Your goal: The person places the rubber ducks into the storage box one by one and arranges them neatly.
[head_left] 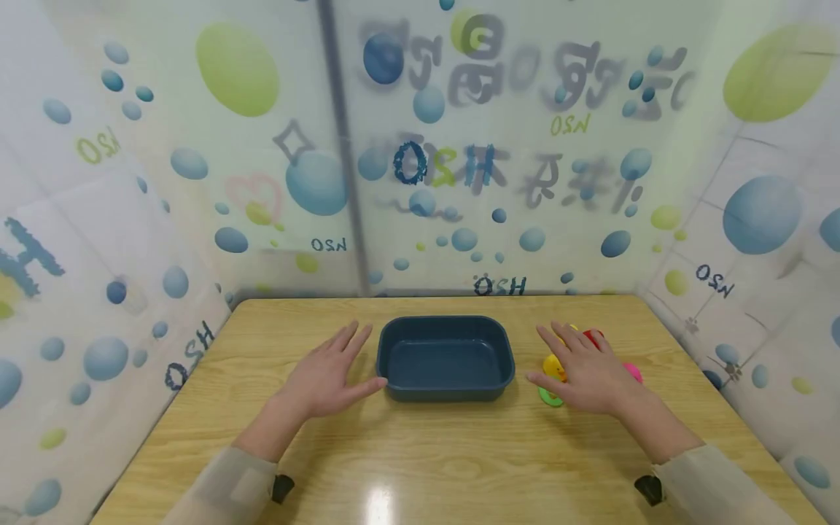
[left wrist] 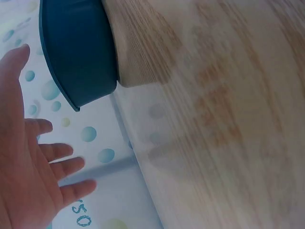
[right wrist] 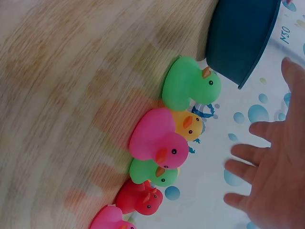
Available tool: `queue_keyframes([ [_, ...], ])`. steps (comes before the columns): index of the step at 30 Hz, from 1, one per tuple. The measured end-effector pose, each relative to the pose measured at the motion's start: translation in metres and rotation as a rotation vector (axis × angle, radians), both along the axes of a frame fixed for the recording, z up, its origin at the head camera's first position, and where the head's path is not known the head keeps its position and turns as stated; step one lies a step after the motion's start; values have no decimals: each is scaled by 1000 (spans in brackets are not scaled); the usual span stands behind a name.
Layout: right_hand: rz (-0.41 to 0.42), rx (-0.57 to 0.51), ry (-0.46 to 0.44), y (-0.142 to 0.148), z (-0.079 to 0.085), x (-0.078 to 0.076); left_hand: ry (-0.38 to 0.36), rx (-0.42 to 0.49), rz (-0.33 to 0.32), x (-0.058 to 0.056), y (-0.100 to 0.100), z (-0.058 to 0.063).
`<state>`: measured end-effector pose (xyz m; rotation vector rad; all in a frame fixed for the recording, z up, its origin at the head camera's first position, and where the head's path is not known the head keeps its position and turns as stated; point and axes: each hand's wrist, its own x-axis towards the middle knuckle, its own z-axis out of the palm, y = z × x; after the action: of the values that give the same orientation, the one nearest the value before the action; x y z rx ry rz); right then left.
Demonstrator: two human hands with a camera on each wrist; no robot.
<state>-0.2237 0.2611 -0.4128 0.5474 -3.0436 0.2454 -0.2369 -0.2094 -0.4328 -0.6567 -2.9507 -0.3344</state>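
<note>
A dark blue rectangular basin [head_left: 446,394] stands on the wooden table, its inside bare. My left hand [head_left: 328,375] hovers at the basin's left side, fingers spread and holding nothing, the thumb overlapping its near left corner in the head view. On the other side my right hand [head_left: 587,372], also spread and holding nothing, hangs over a group of toy ducks, partly hiding them. The right wrist view shows these ducks in a row: a green duck [right wrist: 181,86] nearest the basin, a pink duck [right wrist: 159,136], a yellow duck [right wrist: 190,125], another green and a red duck [right wrist: 138,196].
The light wooden table [head_left: 433,467] reaches back to a wall covering [head_left: 420,255] printed with blue and green bubbles and lettering. Similar printed panels flank the table left and right. A dark strap piece [head_left: 282,487] shows beside the left sleeve.
</note>
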Motion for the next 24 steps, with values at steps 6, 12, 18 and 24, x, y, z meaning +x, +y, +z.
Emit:
queue_keyframes([
  [6,30,-32,-5,2,4,-2,-178,136,-33,-6,-1,-2],
  [12,28,-34,-30,3,5,-3,-318,192,-42,-19,2,-8],
  [18,5,-22,-60,2,6,-3,-355,192,-52,-29,9,-9],
  [24,-14,-25,-43,5,7,0,-353,164,-38,-33,13,-10],
])
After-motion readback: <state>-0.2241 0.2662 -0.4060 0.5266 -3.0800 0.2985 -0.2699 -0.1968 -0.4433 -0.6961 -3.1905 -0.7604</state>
